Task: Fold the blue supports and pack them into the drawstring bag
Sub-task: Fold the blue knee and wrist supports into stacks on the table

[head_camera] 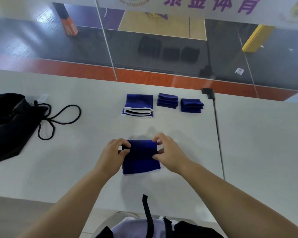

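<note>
- The white worktop (pixel 248 143) carries everything; a glass wall with a reflective floor beyond runs along its far edge.
- The black drawstring bag (pixel 9 124) lies flat at the far left, its mouth gathered and its cord (pixel 58 120) looped loose on the surface, well apart from the hands.
- Three blue supports sit in a row at the back: a larger folded one with white trim (pixel 139 105), then two small folded stacks, the middle stack (pixel 167 100) and the right stack (pixel 191 105), just beside one another.
- The blue support being folded (pixel 140 158) lies flat near the front centre, its far edge lifted and turned over toward the person.
- The left hand (pixel 114 152) pinches the far left corner, thumb and fingers clamped on the cloth.
- The right hand (pixel 169 152) pinches the far right corner in the same way, grip closed on the fabric.
- To fold well, I would judge both corners should travel together, so the turned edge lands square on the near edge, sides lined up; then press the crease flat before letting go, since stretchy knit tends to spring open.
- Matching the size of the folded pieces behind would probably help them stack neatly in the bag.
</note>
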A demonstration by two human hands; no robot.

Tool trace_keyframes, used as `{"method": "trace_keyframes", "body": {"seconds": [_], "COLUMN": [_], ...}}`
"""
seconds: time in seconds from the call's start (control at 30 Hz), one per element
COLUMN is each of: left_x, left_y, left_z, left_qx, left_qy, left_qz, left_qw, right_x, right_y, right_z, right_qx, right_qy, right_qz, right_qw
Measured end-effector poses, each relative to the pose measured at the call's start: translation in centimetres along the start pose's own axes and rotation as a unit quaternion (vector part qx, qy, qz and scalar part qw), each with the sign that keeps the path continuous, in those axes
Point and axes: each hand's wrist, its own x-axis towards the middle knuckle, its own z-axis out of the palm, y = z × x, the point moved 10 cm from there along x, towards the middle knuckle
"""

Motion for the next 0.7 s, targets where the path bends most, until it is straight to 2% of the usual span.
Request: {"method": "trace_keyframes", "body": {"seconds": [0.1,0.23,0.37,0.43,0.57,0.7], "left_x": [1.1,2.1,3.0,3.5,5.4,7.9], "left_y": [-2.0,-4.2,-3.5,-2.9,-2.4,-2.1], "left_z": [-0.9,-0.6,0.2,0.6,-0.2,-2.3], "left_qx": [0.021,0.099,0.275,0.316,0.302,0.268], "left_qy": [-0.036,-0.132,-0.19,-0.199,-0.189,-0.17], "left_qz": [-0.01,-0.02,0.076,0.113,0.134,0.135], "left_qw": [0.999,0.986,0.939,0.921,0.925,0.939], "right_x": [1.4,2.8,3.5,3.8,4.9,6.8], "right_y": [-0.5,-1.1,-1.5,-1.5,-1.9,-3.5], "right_z": [3.0,5.0,5.5,5.2,3.9,0.4], "right_qx": [-0.024,-0.098,-0.196,-0.226,-0.242,-0.19], "right_qy": [-0.027,-0.033,-0.032,-0.032,-0.032,0.028], "right_qz": [-0.002,0.0,0.003,0.011,0.031,0.043], "right_qw": [0.999,0.995,0.98,0.973,0.969,0.981]}}
